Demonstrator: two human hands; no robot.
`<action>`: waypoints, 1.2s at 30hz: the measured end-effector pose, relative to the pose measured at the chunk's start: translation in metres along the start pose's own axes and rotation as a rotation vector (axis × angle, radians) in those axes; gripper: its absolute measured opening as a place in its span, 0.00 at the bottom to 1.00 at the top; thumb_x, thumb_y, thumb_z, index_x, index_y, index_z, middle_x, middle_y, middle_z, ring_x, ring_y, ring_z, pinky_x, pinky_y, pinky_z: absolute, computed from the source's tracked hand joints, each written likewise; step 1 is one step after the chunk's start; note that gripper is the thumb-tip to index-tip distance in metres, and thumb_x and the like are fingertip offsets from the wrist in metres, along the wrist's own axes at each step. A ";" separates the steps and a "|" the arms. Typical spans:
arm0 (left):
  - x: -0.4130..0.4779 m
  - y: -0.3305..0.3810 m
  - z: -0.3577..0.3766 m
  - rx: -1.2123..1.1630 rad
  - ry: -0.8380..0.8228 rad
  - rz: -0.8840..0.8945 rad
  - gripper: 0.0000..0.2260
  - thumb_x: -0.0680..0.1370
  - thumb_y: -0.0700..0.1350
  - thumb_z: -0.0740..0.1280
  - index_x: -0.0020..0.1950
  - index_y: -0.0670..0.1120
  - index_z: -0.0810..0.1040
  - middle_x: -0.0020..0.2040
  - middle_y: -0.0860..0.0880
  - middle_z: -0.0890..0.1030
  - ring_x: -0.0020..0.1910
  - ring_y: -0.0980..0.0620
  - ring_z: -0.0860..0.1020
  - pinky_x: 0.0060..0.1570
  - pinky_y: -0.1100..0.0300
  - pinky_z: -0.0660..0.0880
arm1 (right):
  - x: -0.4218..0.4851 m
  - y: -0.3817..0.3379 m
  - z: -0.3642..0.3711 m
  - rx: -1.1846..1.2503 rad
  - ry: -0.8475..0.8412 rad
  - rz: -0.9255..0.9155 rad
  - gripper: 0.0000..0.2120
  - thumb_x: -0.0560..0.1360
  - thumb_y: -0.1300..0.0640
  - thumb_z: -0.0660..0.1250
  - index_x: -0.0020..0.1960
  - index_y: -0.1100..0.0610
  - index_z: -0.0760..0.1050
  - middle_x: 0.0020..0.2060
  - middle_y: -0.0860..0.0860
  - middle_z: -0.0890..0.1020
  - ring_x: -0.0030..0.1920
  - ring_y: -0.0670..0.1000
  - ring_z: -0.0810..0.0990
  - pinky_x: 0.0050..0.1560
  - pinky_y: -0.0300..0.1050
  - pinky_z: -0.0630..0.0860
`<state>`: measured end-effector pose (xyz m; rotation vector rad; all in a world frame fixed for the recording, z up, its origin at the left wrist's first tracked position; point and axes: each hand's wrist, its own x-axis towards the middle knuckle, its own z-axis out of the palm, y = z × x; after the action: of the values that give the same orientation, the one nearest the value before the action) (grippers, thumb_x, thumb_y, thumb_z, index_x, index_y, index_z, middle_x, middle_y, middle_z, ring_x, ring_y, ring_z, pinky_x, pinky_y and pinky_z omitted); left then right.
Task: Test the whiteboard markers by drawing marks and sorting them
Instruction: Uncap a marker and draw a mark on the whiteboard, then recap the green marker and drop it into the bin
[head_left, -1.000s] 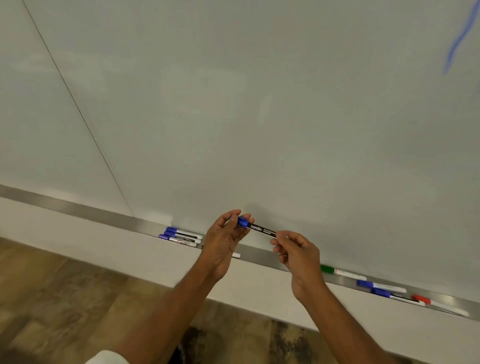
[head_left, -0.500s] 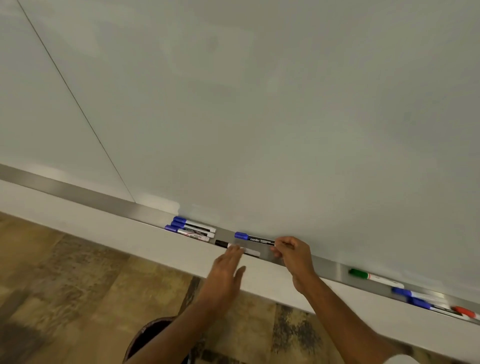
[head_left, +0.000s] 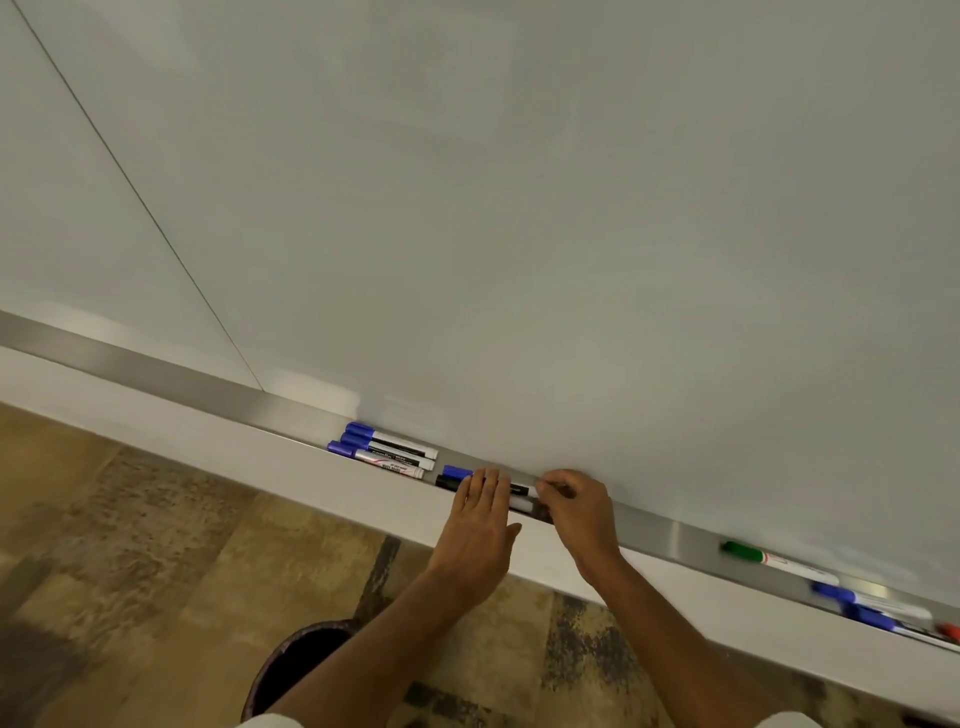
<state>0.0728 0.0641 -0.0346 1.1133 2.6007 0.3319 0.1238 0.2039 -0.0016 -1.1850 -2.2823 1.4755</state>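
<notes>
Dark round bin (head_left: 291, 670) on mottled floor, nearest; left hand (head_left: 480, 525) flat, fingers straight and together, laid across two pens in the tray; right hand (head_left: 579, 506) curled, fingertips pinching tail of the marker (head_left: 456, 472); marker lies in brushed-metal tray (head_left: 156, 374), long axis along it, blue cap pointing left, black barrel; black-cap pen (head_left: 447, 484) just beside it; three blue-caps (head_left: 384, 449) further left, green pen (head_left: 769, 558) well right; glossy board (head_left: 519, 208) behind.
</notes>
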 end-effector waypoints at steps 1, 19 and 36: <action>0.000 -0.001 0.001 0.013 -0.005 -0.012 0.28 0.86 0.54 0.48 0.81 0.44 0.41 0.82 0.43 0.41 0.79 0.47 0.36 0.73 0.53 0.32 | 0.000 0.002 0.001 -0.027 0.022 -0.013 0.05 0.76 0.59 0.70 0.44 0.53 0.83 0.35 0.46 0.85 0.37 0.43 0.83 0.43 0.41 0.81; -0.002 -0.010 0.015 0.063 0.095 -0.052 0.26 0.86 0.54 0.44 0.79 0.43 0.39 0.78 0.44 0.37 0.80 0.44 0.38 0.75 0.50 0.33 | 0.001 0.020 0.024 -0.052 0.045 -0.087 0.07 0.75 0.67 0.70 0.46 0.57 0.82 0.41 0.50 0.85 0.43 0.47 0.83 0.43 0.33 0.79; 0.008 0.042 0.025 0.007 0.200 0.073 0.26 0.84 0.55 0.50 0.76 0.39 0.65 0.76 0.40 0.67 0.76 0.42 0.63 0.76 0.58 0.38 | -0.017 0.121 -0.201 -0.789 0.337 -0.102 0.13 0.79 0.59 0.67 0.63 0.56 0.77 0.55 0.55 0.84 0.50 0.55 0.83 0.53 0.49 0.82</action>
<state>0.1046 0.1006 -0.0454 1.2379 2.7390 0.4737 0.3051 0.3537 0.0012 -1.3136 -2.6687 0.2630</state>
